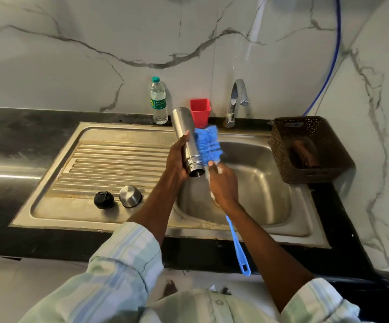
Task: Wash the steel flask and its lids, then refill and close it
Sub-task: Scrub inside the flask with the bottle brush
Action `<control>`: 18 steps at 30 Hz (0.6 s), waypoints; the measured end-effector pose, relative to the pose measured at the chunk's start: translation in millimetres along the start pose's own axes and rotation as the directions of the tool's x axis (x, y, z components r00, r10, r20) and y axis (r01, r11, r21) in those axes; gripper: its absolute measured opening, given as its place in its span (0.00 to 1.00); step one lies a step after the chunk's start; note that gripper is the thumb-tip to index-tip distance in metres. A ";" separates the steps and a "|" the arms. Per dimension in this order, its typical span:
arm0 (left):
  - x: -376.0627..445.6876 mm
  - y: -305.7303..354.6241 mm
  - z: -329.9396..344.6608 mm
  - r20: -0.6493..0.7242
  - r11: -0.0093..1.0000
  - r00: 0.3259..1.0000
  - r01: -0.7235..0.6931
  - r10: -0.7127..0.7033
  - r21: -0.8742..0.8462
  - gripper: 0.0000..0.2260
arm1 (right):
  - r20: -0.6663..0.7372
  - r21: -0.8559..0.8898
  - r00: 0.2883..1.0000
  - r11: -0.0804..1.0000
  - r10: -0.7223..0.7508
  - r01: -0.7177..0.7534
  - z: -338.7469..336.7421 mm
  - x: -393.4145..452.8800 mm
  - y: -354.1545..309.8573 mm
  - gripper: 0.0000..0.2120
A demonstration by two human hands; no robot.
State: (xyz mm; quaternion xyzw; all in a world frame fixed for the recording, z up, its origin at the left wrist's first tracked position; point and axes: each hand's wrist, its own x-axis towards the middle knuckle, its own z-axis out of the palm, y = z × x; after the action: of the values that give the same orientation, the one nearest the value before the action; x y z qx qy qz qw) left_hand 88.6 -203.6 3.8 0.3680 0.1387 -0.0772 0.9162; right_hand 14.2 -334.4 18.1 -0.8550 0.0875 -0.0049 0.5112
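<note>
Steel flask (185,138) held at frame centre, above the left edge of the sink basin (258,183). Flask tilted, open threaded mouth pointing down toward the camera, base up toward the wall. Left hand (177,159) wrapped round lower body of flask; fingers curled round it from behind, thumb seen on the near side.

Blue bottle brush (208,145) pressed against right side of flask, bristle head touching the steel. Brush gripped by right hand (223,183) just below the bristles, fingers closed round the stem; some foam seen on hand. Blue handle (237,248) runs down past the wrist to lower centre-right of frame, end w/ hang hole.

Two lids on sink drainboard (109,159), lower centre-left: black inner lid (103,200) and steel cap (130,196), close beside each other, not clearly touching.

Back of frame, along wall: plastic water bottle (158,101) w/ green cap, upright, at upper centre; red cup (200,111) just right of it, partly behind flask; chrome tap (236,101) right of cup. Brown perforated basket (310,148) on dark table (14,141) at right of basin, brownish item inside, cannot be identified. Blue hose (333,54) down wall, upper right. Striped sleeves at bottom of frame.
</note>
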 end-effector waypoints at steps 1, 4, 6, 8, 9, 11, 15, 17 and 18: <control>-0.5 0.2 -0.6 -0.034 1.000 0.999 0.013 -0.014 -0.006 0.31 | -0.004 0.024 0.999 0.999 0.049 -0.049 -1.0 2.6 1.2 0.17; -1.9 1.3 -2.9 -0.041 0.998 0.999 0.032 -0.034 -0.046 0.35 | -0.008 0.039 1.000 0.999 0.019 -0.019 -4.0 1.5 -5.0 0.17; -2.4 2.8 -2.7 -0.003 0.997 0.999 0.046 -0.047 -0.055 0.33 | 0.010 -0.005 0.999 0.999 -0.043 0.043 -3.3 -2.7 -10.7 0.18; -2.8 1.2 -0.7 0.050 0.999 0.998 0.041 -0.039 -0.034 0.34 | 0.005 0.024 1.000 0.999 -0.030 0.029 -1.3 -1.2 -7.6 0.17; -3.7 -0.3 1.6 0.058 0.999 0.998 0.037 -0.036 -0.017 0.37 | -0.003 0.056 1.000 0.998 0.007 -0.006 -1.3 0.9 -5.6 0.16; -4.9 -2.0 4.6 0.016 0.999 0.999 0.050 -0.050 -0.003 0.40 | -0.019 0.104 0.998 0.993 0.056 -0.053 -0.9 2.1 -3.4 0.16; -8.3 -0.7 3.6 0.024 0.999 0.999 0.037 -0.037 -0.008 0.30 | 0.003 0.036 0.999 0.999 -0.036 0.036 0.5 -4.1 -6.8 0.19; -9.7 -1.7 0.0 0.012 0.999 0.999 0.050 -0.050 0.017 0.33 | -0.003 0.076 1.000 0.997 0.023 -0.023 0.0 -1.6 -1.4 0.18; -9.2 -2.6 -1.2 -0.002 0.999 0.999 0.050 -0.050 0.011 0.37 | -0.009 0.103 0.998 0.993 0.060 -0.059 -0.8 0.2 0.2 0.17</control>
State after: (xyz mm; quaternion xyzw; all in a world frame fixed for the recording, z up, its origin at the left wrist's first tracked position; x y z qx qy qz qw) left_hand 79.0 -204.3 4.1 0.3695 0.1480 -0.1005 0.9118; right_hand 14.3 -335.3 18.4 -0.8245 0.1157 0.0006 0.5539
